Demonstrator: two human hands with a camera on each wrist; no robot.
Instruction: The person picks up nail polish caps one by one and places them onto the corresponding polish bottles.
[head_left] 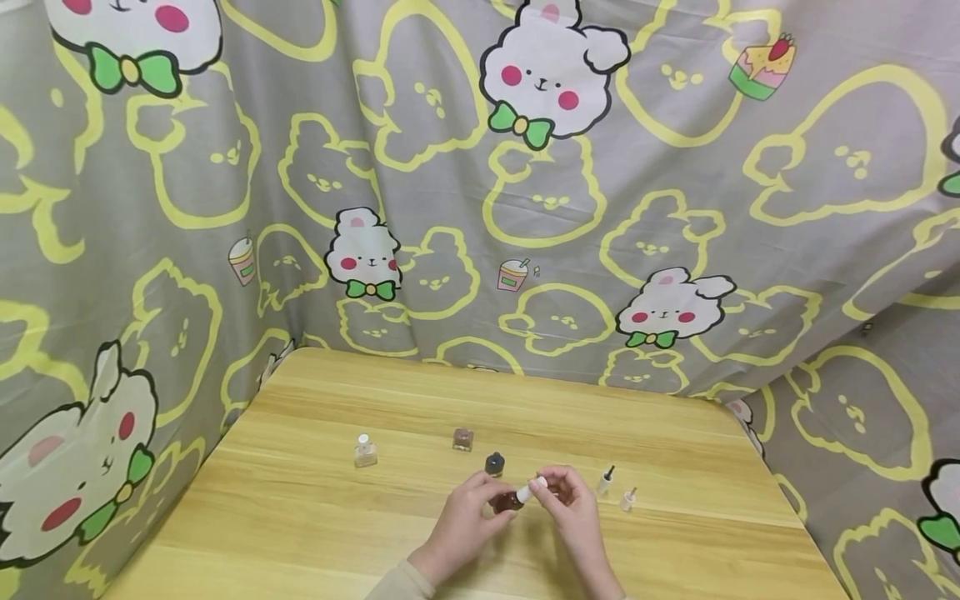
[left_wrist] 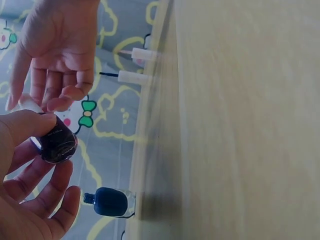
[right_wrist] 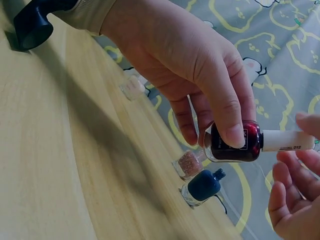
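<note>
Over the table, my left hand [head_left: 465, 527] holds a nail polish bottle [right_wrist: 237, 141] of dark red polish between thumb and fingers, tilted. Its long white cap [right_wrist: 287, 140] is on the bottle, and my right hand [head_left: 576, 510] pinches the cap's far end. Just beyond the left hand, a dark blue nail polish bottle [head_left: 494, 464] stands uncapped, its neck bare in the left wrist view. Right of the right hand, a white cap with a dark brush [head_left: 606, 479] and a white cap with a pinkish brush [head_left: 628, 500] stand brush up.
A pinkish glitter nail polish bottle [head_left: 462, 440] stands uncapped farther back on the wooden table [head_left: 285, 517]. To the left stands a pale, clear bottle [head_left: 365, 452] with a white top. Patterned grey curtains [head_left: 450, 183] hang around the table's back and sides.
</note>
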